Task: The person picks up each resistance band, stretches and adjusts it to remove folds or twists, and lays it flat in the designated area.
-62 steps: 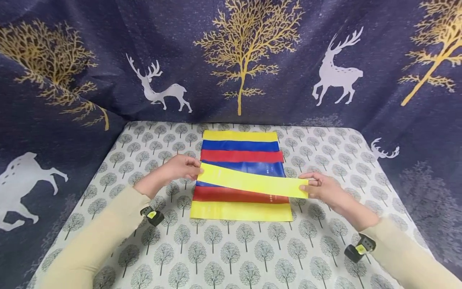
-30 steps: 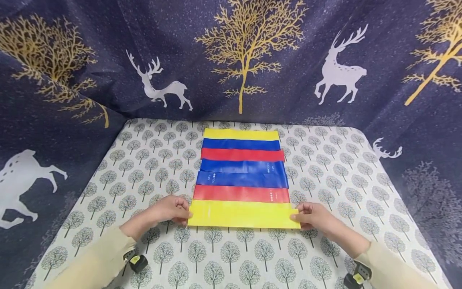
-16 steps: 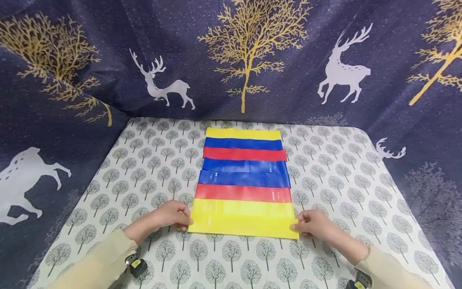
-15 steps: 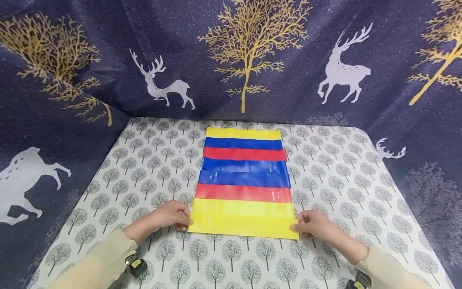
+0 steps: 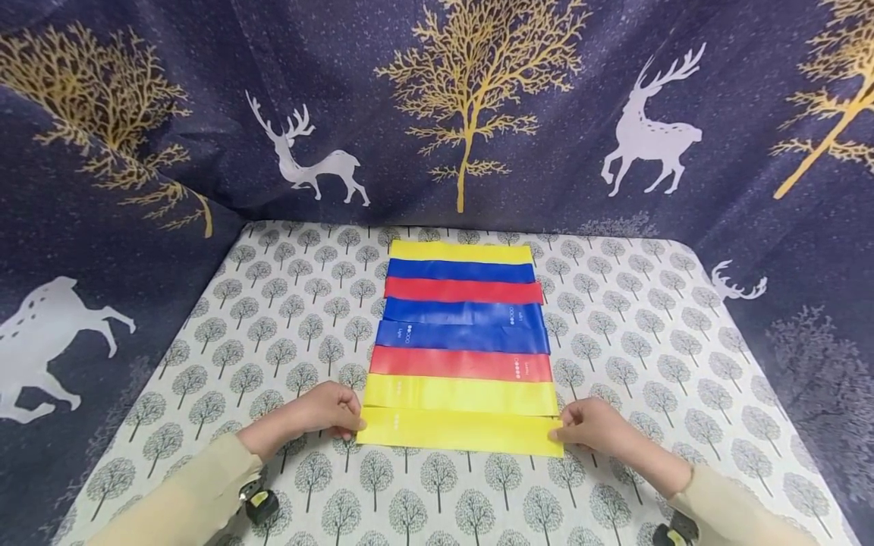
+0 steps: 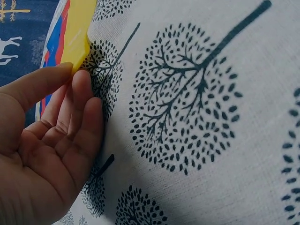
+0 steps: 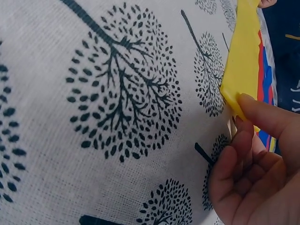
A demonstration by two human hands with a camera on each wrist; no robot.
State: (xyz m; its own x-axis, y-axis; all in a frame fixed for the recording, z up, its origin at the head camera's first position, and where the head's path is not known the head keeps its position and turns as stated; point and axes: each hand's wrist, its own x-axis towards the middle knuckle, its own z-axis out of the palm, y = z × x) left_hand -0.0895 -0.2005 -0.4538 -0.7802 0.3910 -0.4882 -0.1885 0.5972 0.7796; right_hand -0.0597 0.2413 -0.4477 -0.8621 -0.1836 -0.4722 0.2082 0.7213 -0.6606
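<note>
Head view: nearest yellow band (image 5: pixel 459 432) flat on the tree-print tablecloth (image 5: pixel 287 318), at the near end of a row of bands, its far edge against a second yellow band (image 5: pixel 460 394). Beyond that, in order: a red band (image 5: pixel 460 365), two blue bands (image 5: pixel 464 324), another red (image 5: pixel 463 290), a blue (image 5: pixel 461 271) and a yellow band (image 5: pixel 460 252) farthest away. Left hand (image 5: pixel 326 413) pinching the nearest band's left end, right hand (image 5: pixel 592 426) pinching its right end, fingers curled at both ends. Cream sleeves (image 5: pixel 184 500) reaching in from the near corners. Dark blue curtain (image 5: pixel 437 114) with gold trees and white deer behind and to both sides.

Left wrist view: left hand (image 6: pixel 47 140) seen palm-up close to the cloth, thumb on top of the nearest yellow band (image 6: pixel 77 37) at its corner, forefinger tip under it, remaining fingers loosely bent alongside. Red and blue bands just visible past the yellow edge.

Right wrist view: right hand (image 7: pixel 253 173) with thumb pressed onto the corner of the nearest yellow band (image 7: pixel 243 61), fingers curled beneath, the corner raised slightly off the tablecloth (image 7: pixel 117 108).
</note>
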